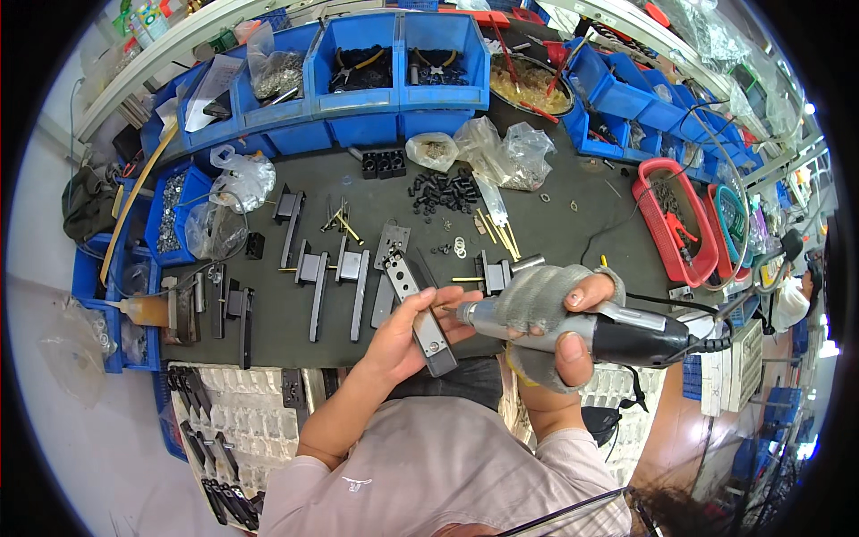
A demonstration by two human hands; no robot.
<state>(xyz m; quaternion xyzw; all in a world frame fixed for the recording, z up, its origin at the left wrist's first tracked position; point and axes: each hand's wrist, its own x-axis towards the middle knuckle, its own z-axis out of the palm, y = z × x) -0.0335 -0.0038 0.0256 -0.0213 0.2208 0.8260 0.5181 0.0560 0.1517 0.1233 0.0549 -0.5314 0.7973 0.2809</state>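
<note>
My left hand (pixel 396 340) holds a long dark metal bar (pixel 429 335) with several round holes, slanted over the front edge of the table. Its fingers are wrapped round the bar's sides. In a grey work glove with bare fingertips, my right hand (pixel 550 309) grips a silver and black electric screwdriver (pixel 640 337), lying nearly level. The tool's tip points left and is close to the bar's side; whether they touch I cannot tell. Just beyond the bar lies a flat grey plate (pixel 391 240) with holes. A block-and-bar assembly (pixel 492 273) lies beyond the screwdriver.
Similar assemblies (pixel 313 268) lie to the left. Black small parts (pixel 445 191) are heaped mid-table, near plastic bags (pixel 523 157). Blue bins (pixel 358 67) line the back; a red basket (pixel 676 215) stands right. An orange-filled bottle (pixel 148 311) is at left. The screwdriver's cable (pixel 667 301) trails right.
</note>
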